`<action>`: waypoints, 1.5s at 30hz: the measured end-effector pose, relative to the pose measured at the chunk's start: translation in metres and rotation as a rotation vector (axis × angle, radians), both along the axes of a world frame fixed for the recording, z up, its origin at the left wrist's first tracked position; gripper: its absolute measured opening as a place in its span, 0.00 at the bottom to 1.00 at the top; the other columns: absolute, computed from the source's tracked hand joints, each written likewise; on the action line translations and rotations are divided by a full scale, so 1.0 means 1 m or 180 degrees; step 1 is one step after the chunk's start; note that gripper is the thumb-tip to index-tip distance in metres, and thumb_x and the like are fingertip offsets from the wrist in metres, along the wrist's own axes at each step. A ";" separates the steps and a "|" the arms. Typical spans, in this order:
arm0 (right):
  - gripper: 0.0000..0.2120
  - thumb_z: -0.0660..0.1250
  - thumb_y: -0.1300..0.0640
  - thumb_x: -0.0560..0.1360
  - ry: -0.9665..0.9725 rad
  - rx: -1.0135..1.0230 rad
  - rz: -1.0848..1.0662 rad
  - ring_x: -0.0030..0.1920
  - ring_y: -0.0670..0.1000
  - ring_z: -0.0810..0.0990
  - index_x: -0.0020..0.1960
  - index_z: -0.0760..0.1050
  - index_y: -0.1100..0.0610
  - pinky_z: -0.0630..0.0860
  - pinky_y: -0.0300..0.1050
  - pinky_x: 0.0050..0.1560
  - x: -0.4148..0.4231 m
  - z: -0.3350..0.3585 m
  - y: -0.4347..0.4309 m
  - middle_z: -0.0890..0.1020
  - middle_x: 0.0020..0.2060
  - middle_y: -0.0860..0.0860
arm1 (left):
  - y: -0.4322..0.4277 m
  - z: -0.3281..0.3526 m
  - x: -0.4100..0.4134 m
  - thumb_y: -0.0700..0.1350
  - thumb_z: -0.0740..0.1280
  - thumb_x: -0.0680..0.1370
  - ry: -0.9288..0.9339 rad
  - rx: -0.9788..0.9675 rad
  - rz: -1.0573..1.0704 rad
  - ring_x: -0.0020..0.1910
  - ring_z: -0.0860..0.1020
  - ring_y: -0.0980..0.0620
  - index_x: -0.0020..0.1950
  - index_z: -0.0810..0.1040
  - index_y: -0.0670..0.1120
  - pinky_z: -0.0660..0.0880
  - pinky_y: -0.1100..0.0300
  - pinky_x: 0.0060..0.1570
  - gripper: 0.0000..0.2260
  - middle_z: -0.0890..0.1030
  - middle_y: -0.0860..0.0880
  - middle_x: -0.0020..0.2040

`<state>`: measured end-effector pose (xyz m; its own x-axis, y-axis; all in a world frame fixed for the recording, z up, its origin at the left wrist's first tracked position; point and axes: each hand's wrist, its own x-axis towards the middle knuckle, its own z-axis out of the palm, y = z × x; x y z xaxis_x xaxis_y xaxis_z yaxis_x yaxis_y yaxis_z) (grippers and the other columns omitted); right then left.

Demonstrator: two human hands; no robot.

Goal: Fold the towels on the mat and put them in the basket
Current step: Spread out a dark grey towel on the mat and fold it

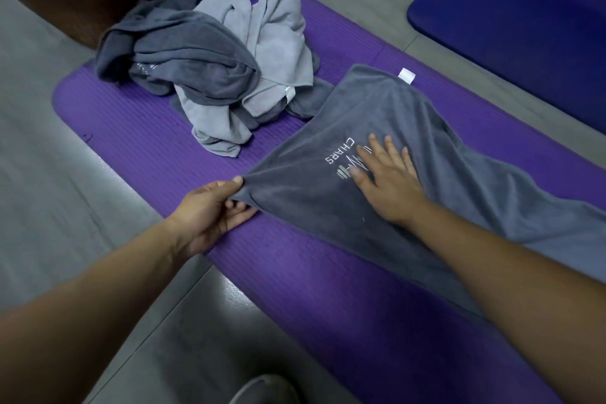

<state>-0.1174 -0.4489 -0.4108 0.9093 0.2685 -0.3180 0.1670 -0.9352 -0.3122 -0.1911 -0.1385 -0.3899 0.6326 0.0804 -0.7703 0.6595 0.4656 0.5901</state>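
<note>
Purple mat (141, 147): left fingers (234, 182) tight on corner of towel (410, 121), right fingers (377, 148) flat atop.

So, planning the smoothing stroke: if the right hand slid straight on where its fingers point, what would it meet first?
Probably only the spread dark grey towel up to its far edge, then purple foam mat; the crumpled towel pile looks slightly left.

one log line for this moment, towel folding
dark grey towel: spread on purple mat | left hand: pinches corner | right hand: flat on towel | pile: unfolded
</note>
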 end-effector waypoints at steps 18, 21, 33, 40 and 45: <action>0.09 0.70 0.48 0.77 -0.0492 0.0918 -0.2137 0.38 0.47 0.78 0.43 0.79 0.52 0.78 0.48 0.42 -0.218 0.024 -0.073 0.79 0.38 0.46 | -0.153 0.016 -0.057 0.52 0.71 0.80 0.0539 0.1218 -0.2104 0.28 0.80 0.50 0.41 0.79 0.45 0.79 0.56 0.37 0.13 0.83 0.46 0.33; 0.08 0.71 0.49 0.76 -0.0551 0.0859 -0.2602 0.44 0.49 0.80 0.48 0.82 0.53 0.78 0.47 0.50 -0.254 0.023 -0.102 0.81 0.43 0.48 | -0.161 0.001 -0.070 0.48 0.74 0.77 -0.1055 0.2382 -0.2975 0.36 0.80 0.51 0.35 0.81 0.50 0.78 0.55 0.45 0.11 0.83 0.51 0.35; 0.05 0.74 0.48 0.74 -0.0690 0.0070 -0.2452 0.52 0.57 0.74 0.48 0.84 0.48 0.60 0.47 0.49 -0.263 0.006 -0.157 0.80 0.45 0.49 | -0.193 -0.002 -0.062 0.49 0.75 0.76 -0.2713 0.4185 -0.4013 0.58 0.74 0.46 0.59 0.82 0.54 0.64 0.50 0.58 0.13 0.80 0.55 0.51; 0.08 0.74 0.44 0.73 -0.0475 0.0102 -0.2351 0.56 0.55 0.71 0.49 0.82 0.46 0.59 0.49 0.53 -0.271 0.009 -0.171 0.75 0.47 0.46 | -0.201 -0.003 -0.056 0.46 0.77 0.73 -0.2653 0.4091 -0.3836 0.53 0.77 0.46 0.49 0.85 0.52 0.71 0.49 0.60 0.06 0.82 0.54 0.46; 0.06 0.74 0.43 0.74 -0.0305 0.0310 -0.2501 0.56 0.54 0.70 0.46 0.83 0.45 0.60 0.48 0.56 -0.265 0.009 -0.178 0.73 0.45 0.45 | -0.193 -0.014 -0.056 0.45 0.78 0.73 -0.2713 0.3761 -0.3554 0.51 0.78 0.46 0.45 0.87 0.52 0.74 0.47 0.60 0.04 0.83 0.53 0.46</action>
